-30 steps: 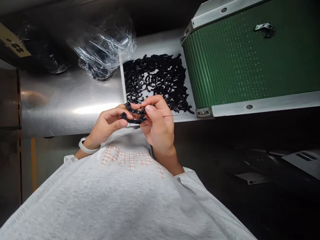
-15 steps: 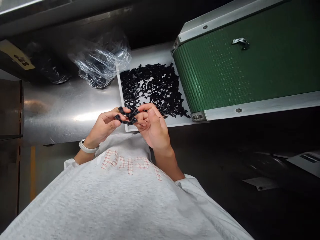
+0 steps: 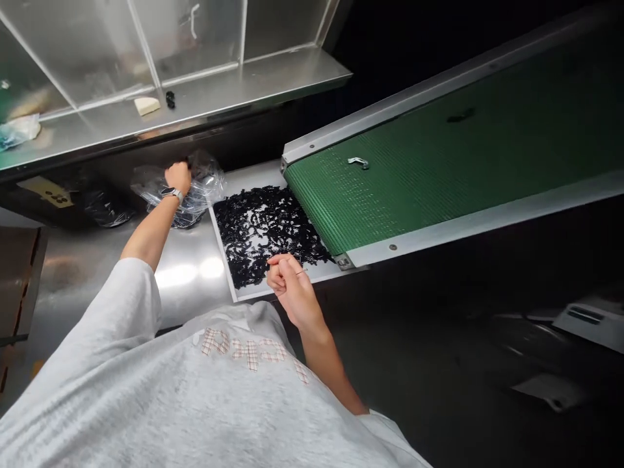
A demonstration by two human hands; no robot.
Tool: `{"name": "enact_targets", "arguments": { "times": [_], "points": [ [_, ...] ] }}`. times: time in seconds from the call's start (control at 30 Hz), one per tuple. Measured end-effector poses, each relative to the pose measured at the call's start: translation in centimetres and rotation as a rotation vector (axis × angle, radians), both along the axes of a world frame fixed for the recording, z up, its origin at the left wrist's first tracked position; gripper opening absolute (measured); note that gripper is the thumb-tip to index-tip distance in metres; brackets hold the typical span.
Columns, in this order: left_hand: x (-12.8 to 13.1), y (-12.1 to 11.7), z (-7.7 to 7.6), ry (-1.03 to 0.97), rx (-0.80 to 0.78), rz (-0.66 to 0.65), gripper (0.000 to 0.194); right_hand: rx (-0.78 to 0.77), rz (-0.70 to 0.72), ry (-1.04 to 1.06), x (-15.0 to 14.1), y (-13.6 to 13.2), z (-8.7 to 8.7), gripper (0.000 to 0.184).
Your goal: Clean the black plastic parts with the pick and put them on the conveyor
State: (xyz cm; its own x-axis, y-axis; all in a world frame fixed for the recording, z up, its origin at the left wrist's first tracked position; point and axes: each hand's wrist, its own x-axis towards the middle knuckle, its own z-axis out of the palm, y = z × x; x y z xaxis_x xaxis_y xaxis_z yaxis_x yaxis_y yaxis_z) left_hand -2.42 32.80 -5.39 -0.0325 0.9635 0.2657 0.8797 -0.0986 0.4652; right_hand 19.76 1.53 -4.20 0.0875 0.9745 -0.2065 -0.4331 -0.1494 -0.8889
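Observation:
My left hand (image 3: 178, 178) rests on a clear plastic bag (image 3: 207, 185) with dark contents, its fingers hidden behind the knuckles. A white band (image 3: 171, 194) circles that wrist. My right hand (image 3: 287, 279) is curled shut at the near edge of a white tray (image 3: 229, 263), just touching a spread of small black plastic pieces (image 3: 263, 227). No piece shows in its fingers.
A green ribbed conveyor belt (image 3: 414, 182) in a metal frame runs along the tray's right side, with a metal clip (image 3: 358, 162) on it. A stainless table (image 3: 188, 276) lies left of the tray, below a steel shelf (image 3: 195, 97) holding a small black part (image 3: 170, 99).
My hands have parted. The left moved far forward to the bag, and the right dropped to the tray edge. The black pieces held between them no longer show, and the view tilted up.

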Motion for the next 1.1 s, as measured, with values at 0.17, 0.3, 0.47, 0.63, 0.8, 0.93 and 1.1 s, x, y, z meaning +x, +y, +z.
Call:
{"name": "enact_targets", "arguments": {
  "times": [0.17, 0.3, 0.47, 0.63, 0.8, 0.93, 1.1],
  "points": [
    [-2.0, -2.1, -1.4, 0.098, -0.064, -0.026, 0.04, -0.055, -0.112, -0.009, 1.3, -0.4, -0.9, 0.045],
    [-0.3, -5.7, -2.1, 0.168, -0.071, -0.165, 0.041, -0.118, -0.175, -0.033, 3.2, -0.6, -2.2, 0.047],
    [6.4, -12.1, -6.5, 0.291, -0.445, -0.642, 0.029, -0.147, -0.217, -0.085, 5.3, -0.5, -2.6, 0.045],
    [10.4, -16.3, -11.5, 0.403, -0.86, -0.944, 0.039, -0.159, -0.241, -0.106, 6.0, -1.0, -2.1, 0.044],
    [10.7, -18.8, -13.1, 0.438, -0.933, -0.943, 0.039, -0.195, -0.246, -0.101, 5.7, -1.6, -3.1, 0.046],
    [10.3, -19.9, -13.2, 0.384, -0.941, -0.88, 0.038, -0.196, -0.219, -0.095, 5.3, -1.2, -3.7, 0.047],
    [9.6, -19.1, -12.4, 0.198, -0.92, -0.814, 0.037, -0.177, -0.221, -0.108, 5.2, -0.8, -3.8, 0.048]
  ]
}}
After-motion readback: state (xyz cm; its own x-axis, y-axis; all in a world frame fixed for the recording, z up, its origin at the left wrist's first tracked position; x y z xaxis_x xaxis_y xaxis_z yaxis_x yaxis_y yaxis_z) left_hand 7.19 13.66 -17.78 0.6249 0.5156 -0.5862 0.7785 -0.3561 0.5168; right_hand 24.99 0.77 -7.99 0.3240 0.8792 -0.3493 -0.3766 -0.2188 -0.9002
